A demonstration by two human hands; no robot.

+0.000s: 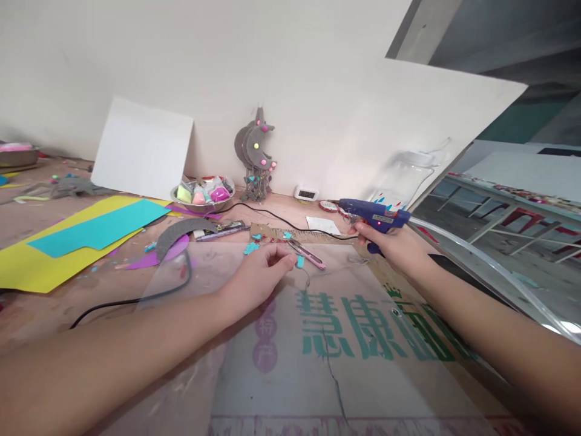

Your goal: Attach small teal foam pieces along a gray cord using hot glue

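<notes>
My right hand (385, 245) is wrapped round the grip of a blue hot glue gun (372, 213), nozzle pointing left; its black cord (276, 219) trails off across the table. My left hand (261, 275) rests on the cardboard sheet (345, 345) with fingers pinched on a small teal foam piece (300, 261) with a thin string under it. Just beyond my fingers lies a pink utility knife (311, 255), with small teal cutouts (251, 247) beside it.
Yellow (27, 266) and teal (100, 227) foam sheets lie at left, with a grey crescent (181, 231) and purple scrap. A metal bowl (203, 197) of coloured pieces and a grey moon ornament (256, 151) stand by the wall. A clear jar (402, 178) is at right.
</notes>
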